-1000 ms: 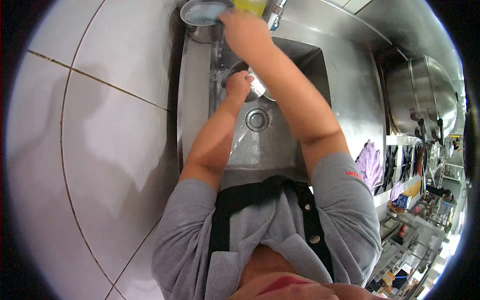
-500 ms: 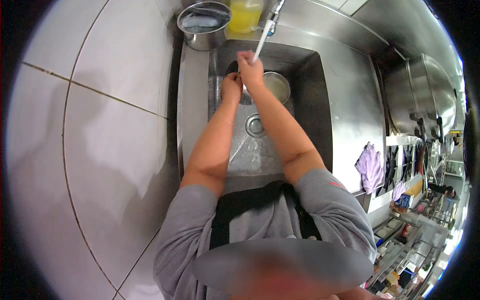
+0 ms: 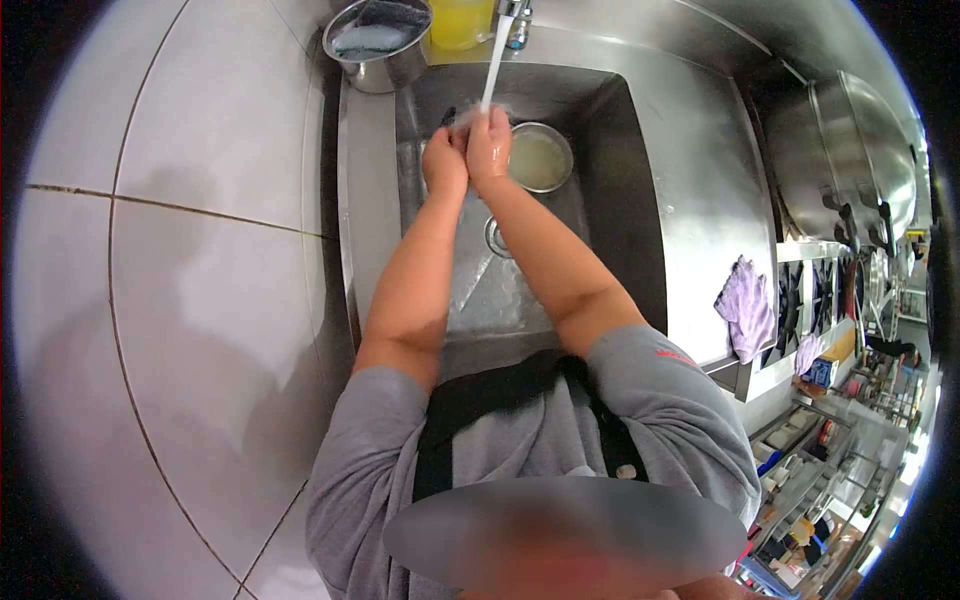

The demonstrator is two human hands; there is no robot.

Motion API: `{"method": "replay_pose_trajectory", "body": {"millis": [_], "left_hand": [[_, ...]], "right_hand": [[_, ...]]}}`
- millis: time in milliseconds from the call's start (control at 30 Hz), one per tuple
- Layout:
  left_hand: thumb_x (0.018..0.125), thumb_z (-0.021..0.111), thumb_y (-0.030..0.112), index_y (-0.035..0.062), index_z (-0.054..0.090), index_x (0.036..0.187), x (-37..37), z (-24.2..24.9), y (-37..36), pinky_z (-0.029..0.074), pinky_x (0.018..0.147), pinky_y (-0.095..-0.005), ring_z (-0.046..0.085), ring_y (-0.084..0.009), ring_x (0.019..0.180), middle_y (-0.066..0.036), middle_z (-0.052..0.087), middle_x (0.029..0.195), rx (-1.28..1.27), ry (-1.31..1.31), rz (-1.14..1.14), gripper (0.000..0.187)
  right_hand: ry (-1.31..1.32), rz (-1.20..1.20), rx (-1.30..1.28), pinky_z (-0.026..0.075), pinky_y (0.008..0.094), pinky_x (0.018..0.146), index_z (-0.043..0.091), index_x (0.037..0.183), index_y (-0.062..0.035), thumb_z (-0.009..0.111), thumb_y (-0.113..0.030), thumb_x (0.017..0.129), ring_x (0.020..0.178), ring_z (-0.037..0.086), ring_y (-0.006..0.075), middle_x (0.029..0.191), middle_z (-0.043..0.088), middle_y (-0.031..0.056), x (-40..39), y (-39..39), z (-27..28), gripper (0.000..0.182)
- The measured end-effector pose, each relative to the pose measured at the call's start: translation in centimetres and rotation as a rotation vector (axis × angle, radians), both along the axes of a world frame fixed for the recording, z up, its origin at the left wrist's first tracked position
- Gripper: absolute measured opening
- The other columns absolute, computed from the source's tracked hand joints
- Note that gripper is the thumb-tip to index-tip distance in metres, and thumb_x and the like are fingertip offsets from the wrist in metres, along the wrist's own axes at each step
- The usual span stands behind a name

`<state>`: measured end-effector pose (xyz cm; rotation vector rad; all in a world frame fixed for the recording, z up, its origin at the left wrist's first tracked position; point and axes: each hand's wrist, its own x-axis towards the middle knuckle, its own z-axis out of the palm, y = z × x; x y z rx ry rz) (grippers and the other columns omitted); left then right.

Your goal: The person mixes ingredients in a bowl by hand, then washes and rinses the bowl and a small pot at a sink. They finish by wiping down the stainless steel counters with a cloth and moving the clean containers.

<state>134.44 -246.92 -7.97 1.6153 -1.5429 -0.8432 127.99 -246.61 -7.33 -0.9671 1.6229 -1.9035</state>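
Observation:
Both hands are close together over the back of the steel sink [image 3: 622,190], under a stream of water [image 3: 495,68] from the tap [image 3: 518,30]. My left hand [image 3: 445,163] has its fingers curled in. My right hand [image 3: 488,150] is cupped beside it, and the water lands on its fingers. Something pale and wet shows at the fingertips; splash and fingers hide what it is. A small dark piece [image 3: 449,117] sticks out just beyond my left hand. Right of my right hand, a round metal bowl [image 3: 571,160] with cloudy liquid stands in the sink.
A steel pot [image 3: 385,76] with something dark and soapy-looking inside stands at the back left corner, next to a yellow container [image 3: 460,25]. The drain [image 3: 497,236] lies nearer me. On the right counter are a purple cloth [image 3: 745,310] and a large pot [image 3: 850,160]. White tiles line the left.
My hands have come level and closer together under the stream, the right one lower than before. The bowl now shows more fully. The whole view has shifted slightly.

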Motion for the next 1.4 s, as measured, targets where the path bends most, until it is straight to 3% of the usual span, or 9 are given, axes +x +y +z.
{"method": "replay_pose_trajectory", "body": {"millis": [133, 300, 500, 600, 700, 833, 1000, 1033, 1400], "left_hand": [[0.085, 0.048, 0.038, 0.0061, 0.061, 0.084, 0.3, 1.7, 0.7, 0.043, 0.063, -0.0456, 0.057, -0.0389, 0.072, -0.018, 0.061, 0.078, -0.144, -0.248, -0.067, 0.035], [0.082, 0.050, 0.045, 0.0042, 0.060, 0.075, 1.2, 4.2, 1.0, 0.043, 0.064, -0.0467, 0.057, -0.0395, 0.075, -0.019, 0.061, 0.077, -0.018, -0.201, -0.071, 0.043], [0.078, 0.058, 0.043, 0.0047, 0.065, 0.090, 1.3, 1.7, -0.1, 0.046, 0.066, -0.0385, 0.061, -0.0328, 0.076, -0.018, 0.064, 0.081, 0.227, 0.047, -0.216, 0.040], [0.077, 0.062, 0.038, 0.0044, 0.065, 0.094, 0.7, 2.6, 0.9, 0.047, 0.068, -0.0350, 0.062, -0.0320, 0.075, -0.019, 0.064, 0.085, 0.433, 0.327, -0.237, 0.037], [0.077, 0.063, 0.032, 0.0062, 0.065, 0.094, 0.7, 5.1, 1.9, 0.046, 0.073, -0.0357, 0.060, -0.0328, 0.082, -0.019, 0.063, 0.088, 0.371, 0.230, -0.213, 0.031], [0.077, 0.063, 0.030, 0.0092, 0.063, 0.099, 4.6, 5.2, 2.6, 0.045, 0.080, -0.0374, 0.057, -0.0304, 0.089, -0.016, 0.059, 0.095, -0.248, -0.211, -0.211, 0.030], [0.087, 0.047, 0.039, 0.0099, 0.044, 0.127, 11.3, 5.3, 2.2, 0.023, 0.104, -0.0418, 0.033, -0.0297, 0.125, -0.015, 0.040, 0.132, -0.403, -0.785, -0.010, 0.049], [0.089, 0.035, 0.047, 0.0051, 0.027, 0.136, 11.2, 5.0, 1.6, 0.007, 0.109, -0.0448, 0.013, -0.0283, 0.135, -0.015, 0.021, 0.144, -0.157, -0.902, -0.048, 0.063], [0.088, 0.034, 0.036, -0.0064, 0.023, 0.134, 2.5, 2.5, -5.2, 0.004, 0.108, -0.0444, 0.011, -0.0340, 0.134, -0.024, 0.020, 0.141, -0.146, -0.898, 0.153, 0.064]], "right_hand": [[0.468, 0.060, 0.497, 0.043, 0.0412, 0.079, 0.059, 0.099, -0.0055, 0.045, -0.026, 0.085, 0.089, 0.054, 0.0396, 0.094, 0.060, 0.0197, -3.1, -0.2, -1.1, 0.029], [-0.575, 0.481, 0.783, 0.042, 0.0415, 0.085, 0.054, 0.113, -0.0080, 0.045, -0.043, 0.085, 0.099, 0.052, 0.0294, 0.109, 0.057, 0.0132, -7.4, 1.5, -1.3, 0.046], [-0.976, 0.845, 0.852, 0.045, 0.0396, 0.084, 0.055, 0.114, -0.0071, 0.051, -0.039, 0.085, 0.097, 0.056, 0.0226, 0.109, 0.059, 0.0106, -11.5, 6.5, -4.4, 0.043], [-0.684, 0.766, 0.620, 0.047, 0.0388, 0.081, 0.057, 0.109, -0.0070, 0.049, -0.034, 0.087, 0.091, 0.059, 0.0212, 0.105, 0.061, 0.0077, -11.5, 8.8, -5.2, 0.036], [-0.916, 0.653, 0.484, 0.049, 0.0343, 0.075, 0.058, 0.107, -0.0036, 0.051, -0.035, 0.087, 0.085, 0.061, 0.0196, 0.101, 0.062, 0.0075, -11.6, 8.9, -5.6, 0.037], [-0.569, 0.351, 0.632, 0.046, 0.0357, 0.076, 0.057, 0.108, -0.0016, 0.055, -0.045, 0.083, 0.088, 0.059, 0.0245, 0.103, 0.060, 0.0119, -11.0, 6.7, -2.9, 0.050], [-0.565, 0.344, 0.505, 0.044, 0.0333, 0.077, 0.055, 0.110, -0.0012, 0.056, -0.036, 0.085, 0.088, 0.056, 0.0223, 0.101, 0.058, 0.0119, -7.8, 4.2, -1.7, 0.043], [-0.410, 0.314, 0.393, 0.043, 0.0323, 0.075, 0.055, 0.107, 0.0001, 0.055, -0.033, 0.086, 0.083, 0.055, 0.0196, 0.094, 0.059, 0.0095, -7.3, 2.3, -6.0, 0.039], [-0.329, 0.298, 0.402, 0.042, 0.0318, 0.069, 0.053, 0.097, -0.0003, 0.054, -0.014, 0.083, 0.080, 0.052, 0.0182, 0.087, 0.057, 0.0091, -1.9, 1.0, -2.5, 0.019]]}}
